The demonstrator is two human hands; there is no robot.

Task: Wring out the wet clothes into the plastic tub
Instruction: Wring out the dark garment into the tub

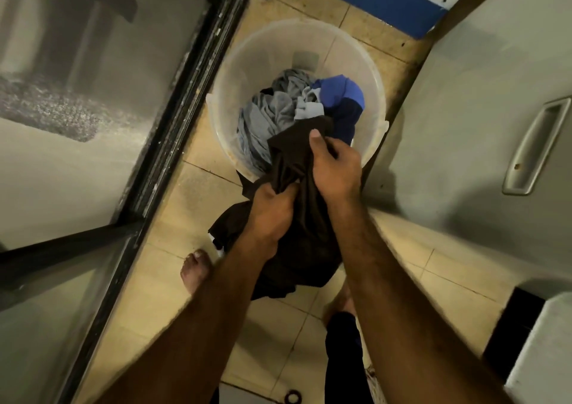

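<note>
A translucent white plastic tub [238,72] stands on the tiled floor ahead of me, holding a grey garment [266,116] and a blue garment [343,94]. I hold a dark brown cloth [306,236] over the tub's near rim. My left hand [272,212] grips a bunch of it lower down. My right hand [335,168] grips it higher up, thumb pointing toward the tub. The cloth's lower part hangs between my forearms, above the floor.
A black-framed glass door [173,119] runs along the left. A grey door with a recessed handle [535,147] stands on the right. My bare foot [195,270] is on the beige tiles [198,187] below the tub. The floor strip is narrow.
</note>
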